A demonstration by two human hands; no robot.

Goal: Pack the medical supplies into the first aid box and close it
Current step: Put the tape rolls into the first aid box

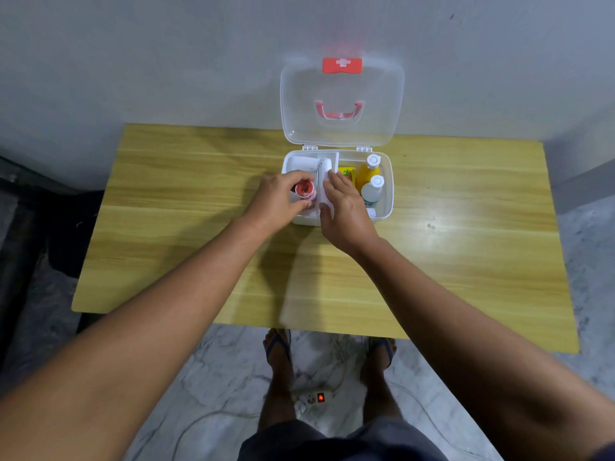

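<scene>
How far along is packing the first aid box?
Done: a yellow bottle, a white bottle and a yellow packet sit in the box. In hand: the left hand holds a red round item at the left compartment; the right hand touches the white divider. Left: shutting the open lid.

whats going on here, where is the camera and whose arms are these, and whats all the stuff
No machine here: a person wears one camera on the head, looking down, so the two arms are their own. On the yellow wood-grain table stands a white plastic first aid box, its clear lid open and upright by the wall. Inside are an orange bottle with a white cap, a white bottle, a small yellow packet and a white roll. The left hand holds a small round red-topped jar over the box's left side. The right hand rests on the white centre bar; whether it grips is unclear.
</scene>
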